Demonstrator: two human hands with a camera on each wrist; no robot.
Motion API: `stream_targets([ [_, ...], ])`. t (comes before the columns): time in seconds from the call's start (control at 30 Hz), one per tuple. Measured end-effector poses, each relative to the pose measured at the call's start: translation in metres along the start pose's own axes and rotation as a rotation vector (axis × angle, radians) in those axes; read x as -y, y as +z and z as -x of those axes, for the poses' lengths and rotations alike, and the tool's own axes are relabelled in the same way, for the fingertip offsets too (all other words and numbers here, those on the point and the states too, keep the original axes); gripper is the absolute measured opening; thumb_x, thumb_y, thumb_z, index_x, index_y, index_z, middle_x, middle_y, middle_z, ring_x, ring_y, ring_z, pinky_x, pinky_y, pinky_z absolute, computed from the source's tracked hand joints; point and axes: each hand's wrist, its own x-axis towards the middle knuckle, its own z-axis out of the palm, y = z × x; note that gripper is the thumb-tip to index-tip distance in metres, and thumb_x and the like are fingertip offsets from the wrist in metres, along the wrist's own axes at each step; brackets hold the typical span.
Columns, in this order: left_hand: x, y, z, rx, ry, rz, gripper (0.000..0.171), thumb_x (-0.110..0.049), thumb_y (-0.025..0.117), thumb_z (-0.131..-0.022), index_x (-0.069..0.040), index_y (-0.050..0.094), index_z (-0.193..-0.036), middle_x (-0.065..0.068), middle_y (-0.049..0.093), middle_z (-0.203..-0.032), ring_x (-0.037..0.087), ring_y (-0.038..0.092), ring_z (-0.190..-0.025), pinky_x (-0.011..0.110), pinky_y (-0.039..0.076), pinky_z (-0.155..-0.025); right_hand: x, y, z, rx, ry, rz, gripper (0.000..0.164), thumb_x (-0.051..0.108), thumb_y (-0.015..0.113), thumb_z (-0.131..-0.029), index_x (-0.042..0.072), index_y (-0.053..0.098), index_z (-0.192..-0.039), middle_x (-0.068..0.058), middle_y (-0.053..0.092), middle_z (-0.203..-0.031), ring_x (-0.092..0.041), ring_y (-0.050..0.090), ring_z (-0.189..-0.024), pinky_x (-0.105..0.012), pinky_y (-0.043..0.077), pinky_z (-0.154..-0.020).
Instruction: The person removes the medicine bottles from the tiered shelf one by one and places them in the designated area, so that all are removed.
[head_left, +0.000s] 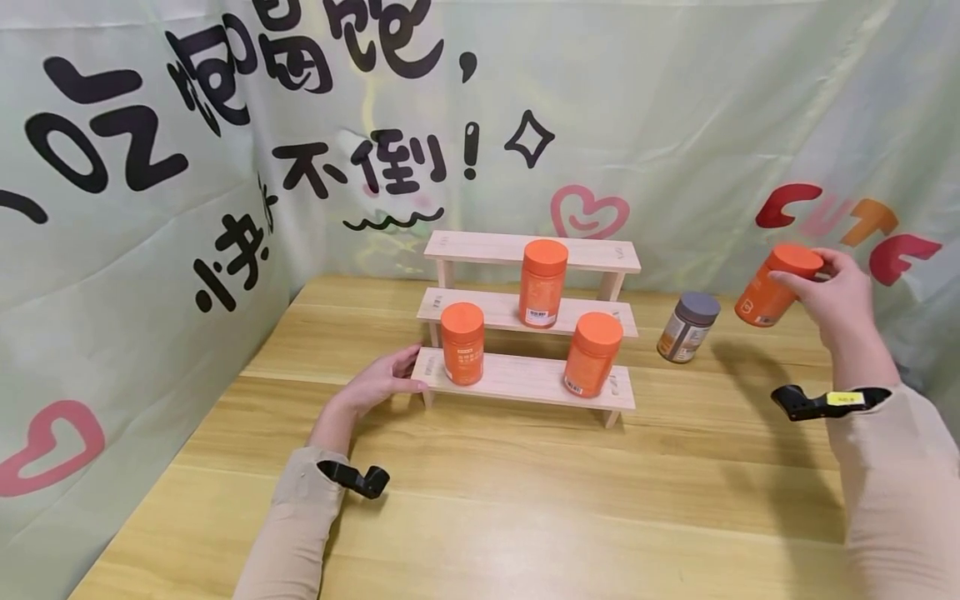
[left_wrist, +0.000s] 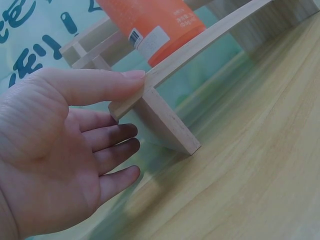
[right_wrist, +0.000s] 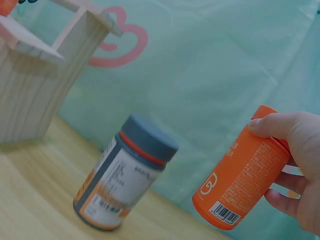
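Note:
My right hand [head_left: 843, 292] grips an orange bottle [head_left: 777, 283] near its lid, holding it tilted above the table at the right. Its barcode faces the camera in the right wrist view. Just left of it a grey-lidded bottle [head_left: 687, 327] stands on the table. My left hand [head_left: 380, 382] pinches the left end of the lowest step of a three-step wooden rack [head_left: 517, 377], thumb on top and fingers below. Two orange bottles stand on that step, one at the left [head_left: 462, 343] and one at the right [head_left: 593, 354]. A third orange bottle [head_left: 543, 283] stands on the middle step.
The wooden table [head_left: 525, 508] stretches in front of the rack. Behind it hangs a pale green cloth [head_left: 675, 108] with black writing and pink hearts. The top step [head_left: 480, 247] of the rack is close to this cloth. Black camera bands sit on both wrists.

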Motion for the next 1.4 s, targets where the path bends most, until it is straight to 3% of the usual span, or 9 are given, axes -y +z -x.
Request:
stream_targets([
  [0.23,0.002,0.001,0.000,0.002,-0.006,0.016,0.085,-0.007,0.066,-0.083,0.007,0.009,-0.145,0.025,0.018,-0.149,0.035,0.021,-0.136,0.046,0.017,-0.110,-0.031,0.004,0.005,-0.022,0.044,0.047,0.066,0.042,0.066,-0.081,0.017,0.038,-0.135,0.020,0.041,-0.099,0.002,0.040,-0.083,-0.006,0.037,-0.062],
  [0.47,0.001,0.001,0.000,-0.002,-0.007,0.020,0.087,-0.009,0.067,-0.083,0.007,0.010,-0.145,0.025,0.019,-0.149,0.035,0.021,-0.136,0.045,0.017,-0.110,-0.050,0.012,0.010,-0.021,0.087,-0.031,0.062,0.033,0.069,-0.081,0.018,0.039,-0.132,0.020,0.038,-0.097,0.002,0.039,-0.082,-0.004,0.039,-0.060],
  [0.67,0.001,0.002,-0.001,-0.004,-0.013,0.014,0.087,-0.010,0.068,-0.082,0.007,0.010,-0.145,0.025,0.018,-0.149,0.035,0.019,-0.136,0.045,0.016,-0.111,-0.061,0.016,0.016,-0.010,0.089,0.045,0.081,0.036,0.068,-0.082,0.002,0.027,-0.144,0.012,0.039,-0.106,0.000,0.038,-0.085,-0.005,0.038,-0.061],
  [0.93,0.001,0.002,-0.001,0.004,0.002,0.024,0.086,-0.008,0.066,-0.083,0.008,0.010,-0.145,0.027,0.018,-0.148,0.037,0.020,-0.135,0.046,0.017,-0.110,-0.074,0.019,0.016,0.007,0.051,-0.083,0.058,0.024,0.072,-0.081,0.017,0.042,-0.131,0.021,0.040,-0.097,0.006,0.040,-0.082,-0.004,0.041,-0.062],
  [1.1,0.001,0.002,0.000,-0.003,-0.009,0.024,0.085,-0.008,0.066,-0.083,0.007,0.010,-0.145,0.026,0.018,-0.149,0.036,0.020,-0.136,0.045,0.017,-0.110,-0.090,0.018,0.007,0.023,0.037,-0.092,0.063,0.026,0.072,-0.080,0.019,0.041,-0.135,0.020,0.042,-0.102,0.006,0.042,-0.086,-0.005,0.042,-0.064],
  [1.2,0.001,0.001,0.001,-0.004,-0.011,0.029,0.085,-0.007,0.066,-0.083,0.007,0.010,-0.145,0.026,0.017,-0.149,0.036,0.019,-0.136,0.045,0.016,-0.110,-0.104,0.017,-0.004,0.061,0.003,-0.067,0.065,0.029,0.071,-0.081,0.017,0.040,-0.137,0.018,0.042,-0.104,0.007,0.043,-0.085,-0.007,0.042,-0.064],
  [1.33,0.000,0.001,0.001,-0.003,-0.009,0.030,0.086,-0.008,0.066,-0.083,0.008,0.009,-0.145,0.026,0.017,-0.149,0.036,0.019,-0.136,0.045,0.016,-0.111,-0.129,0.013,-0.019,0.121,-0.013,-0.098,0.051,0.027,0.071,-0.081,0.030,0.043,-0.124,0.022,0.044,-0.100,0.011,0.046,-0.081,-0.009,0.045,-0.063],
  [1.4,0.000,0.001,0.001,0.002,-0.004,0.026,0.086,-0.008,0.066,-0.083,0.008,0.008,-0.145,0.027,0.016,-0.149,0.037,0.019,-0.136,0.046,0.016,-0.110,-0.140,0.010,-0.023,0.157,-0.013,-0.116,0.052,0.025,0.071,-0.082,0.030,0.042,-0.124,0.021,0.046,-0.101,0.011,0.047,-0.080,-0.010,0.046,-0.062],
])
